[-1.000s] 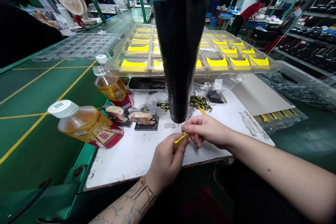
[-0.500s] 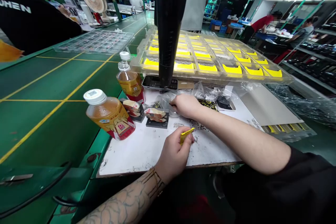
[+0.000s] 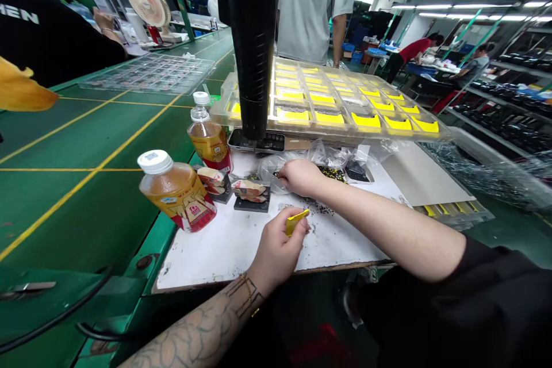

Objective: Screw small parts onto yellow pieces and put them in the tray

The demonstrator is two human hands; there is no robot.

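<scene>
My left hand (image 3: 278,247) is closed round a small yellow part (image 3: 296,222), low over the white board (image 3: 202,259). Beyond it, my right hand (image 3: 301,177) has its fingers bent down at a clear plastic bag (image 3: 271,168); what the fingertips hold, if anything, is hidden. Tiny black and yellow pieces (image 3: 333,174) lie beside that hand, and some are scattered on the board. Two dark blocks with taped tops stand to the left, the nearer one (image 3: 251,195) close to the bag.
Two drink bottles, one large (image 3: 176,192) and one smaller (image 3: 210,141), stand at the left. A compartment tray of yellow parts (image 3: 330,118) spans the back. A black upright arm (image 3: 252,52) hangs in front of it. A person in grey (image 3: 308,11) is behind.
The view has turned slightly, so most things sit further left. Both hands keep nearly the same pose on the board. More of the person in grey shows.
</scene>
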